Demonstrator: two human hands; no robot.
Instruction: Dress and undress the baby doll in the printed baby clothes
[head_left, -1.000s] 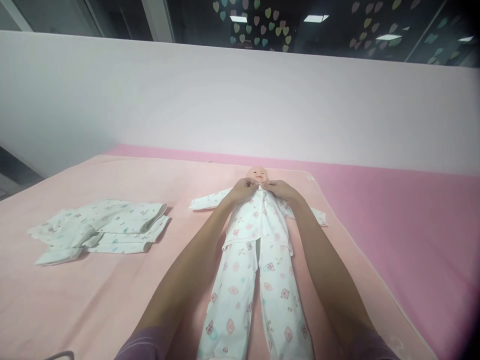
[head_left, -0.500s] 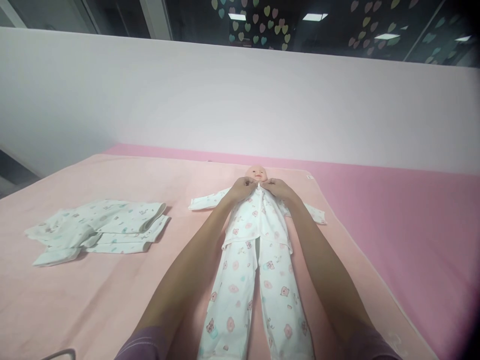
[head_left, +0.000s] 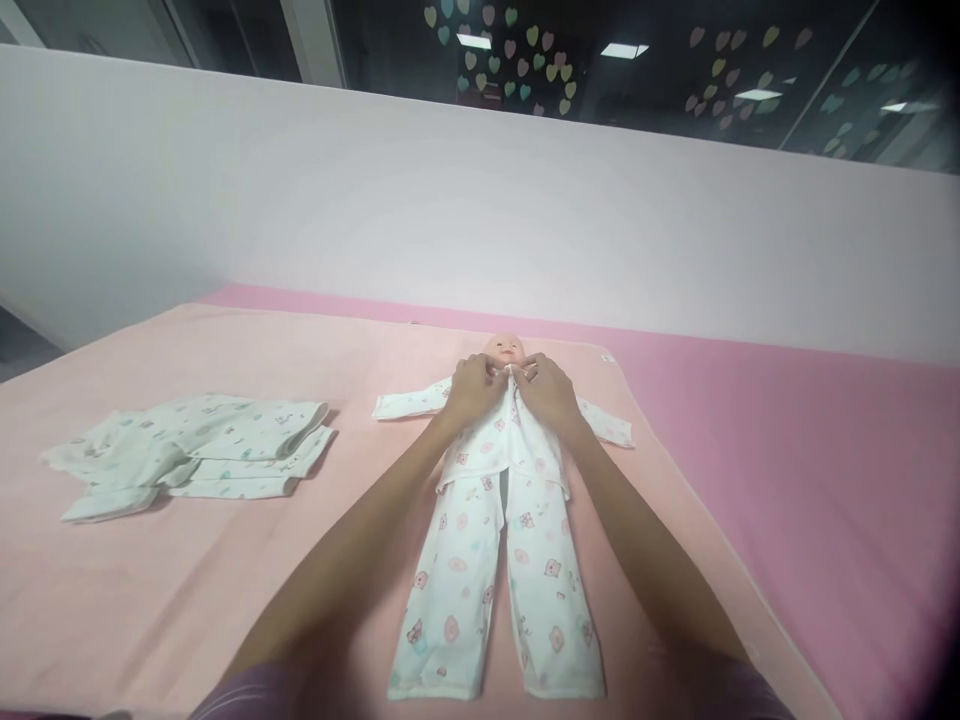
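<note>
A baby doll (head_left: 508, 349) lies on its back, its head at the far end, dressed in a white printed pajama top (head_left: 480, 450) and matching pajama pants (head_left: 450, 600). Both sleeves stretch out sideways. At the neck of the top, just below the doll's chin, my left hand (head_left: 478, 385) pinches the collar edge from the left. My right hand (head_left: 546, 388) pinches the collar edge from the right, thumbs close together. Fingers hide part of the neckline, so any fastening there cannot be made out.
Folded white printed baby clothes (head_left: 210, 445) lie to the left on the peach mat (head_left: 225, 600). Pink surface (head_left: 787, 470) extends at right, and a white wall (head_left: 480, 210) rises behind. Dark glass with heart stickers is above it.
My hands have stayed at the collar, with the fingers more curled and the backs of the hands raised. The view has shifted slightly, bringing the pants' hems into sight.
</note>
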